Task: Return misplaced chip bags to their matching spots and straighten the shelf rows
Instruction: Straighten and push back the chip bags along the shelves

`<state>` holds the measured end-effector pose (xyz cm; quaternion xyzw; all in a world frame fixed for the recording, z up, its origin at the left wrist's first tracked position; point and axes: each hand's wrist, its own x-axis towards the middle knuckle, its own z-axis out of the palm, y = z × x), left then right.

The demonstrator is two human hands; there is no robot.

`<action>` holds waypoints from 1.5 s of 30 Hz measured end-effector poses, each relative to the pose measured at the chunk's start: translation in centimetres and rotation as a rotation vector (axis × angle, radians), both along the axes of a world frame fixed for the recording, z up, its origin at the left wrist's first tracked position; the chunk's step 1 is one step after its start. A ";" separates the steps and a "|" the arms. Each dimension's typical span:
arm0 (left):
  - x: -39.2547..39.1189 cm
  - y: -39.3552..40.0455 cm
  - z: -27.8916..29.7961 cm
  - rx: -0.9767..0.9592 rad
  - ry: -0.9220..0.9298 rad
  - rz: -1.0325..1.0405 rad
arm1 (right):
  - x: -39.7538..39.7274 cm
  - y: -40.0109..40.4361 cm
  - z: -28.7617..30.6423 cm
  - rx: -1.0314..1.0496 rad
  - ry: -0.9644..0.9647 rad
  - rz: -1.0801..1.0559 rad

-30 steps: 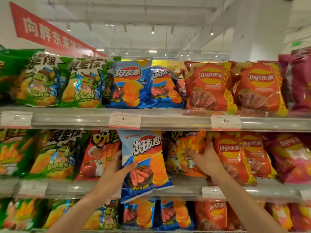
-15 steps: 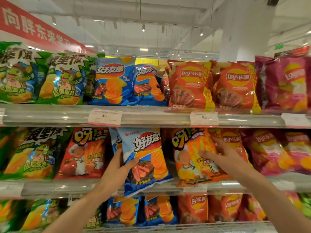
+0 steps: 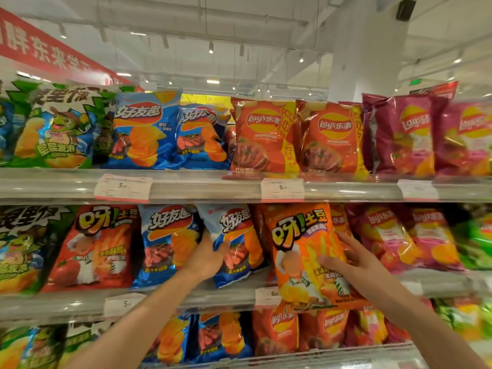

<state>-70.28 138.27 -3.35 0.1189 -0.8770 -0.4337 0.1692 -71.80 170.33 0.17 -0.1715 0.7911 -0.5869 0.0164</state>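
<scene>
Two hands at the middle shelf (image 3: 186, 299), sorting chip bags by brand.

Largest first: red banner (image 3: 48, 53) far left, characters only partly legible. Lay's bags (image 3: 262, 135) on the top shelf, price tags (image 3: 282, 188) reading 5 and 6. Orange bag (image 3: 306, 251), fries pictured, sits among Lay's stock and overhangs the shelf lip, likely misplaced; right hand (image 3: 354, 265) lies on its face, fingers straight. Left hand (image 3: 206, 258) grasps the blue bag (image 3: 234, 243), apparently seating it beside its blue twin (image 3: 166, 243).
</scene>
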 end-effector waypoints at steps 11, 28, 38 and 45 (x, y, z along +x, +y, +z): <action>3.5 -0.3 1.2 -0.335 0.091 0.118 | -0.1 0.0 -1.3 -0.104 -0.034 0.059; 14.3 -3.2 0.3 0.311 0.053 -0.128 | 4.4 -14.4 -3.4 -0.178 -0.187 0.396; 26.5 -19.0 -0.3 0.263 0.132 -0.052 | 13.9 -31.5 -2.8 -0.032 -0.137 0.510; 38.2 -31.3 -0.9 0.264 0.174 0.144 | 22.3 -46.9 -2.8 0.040 -0.134 0.699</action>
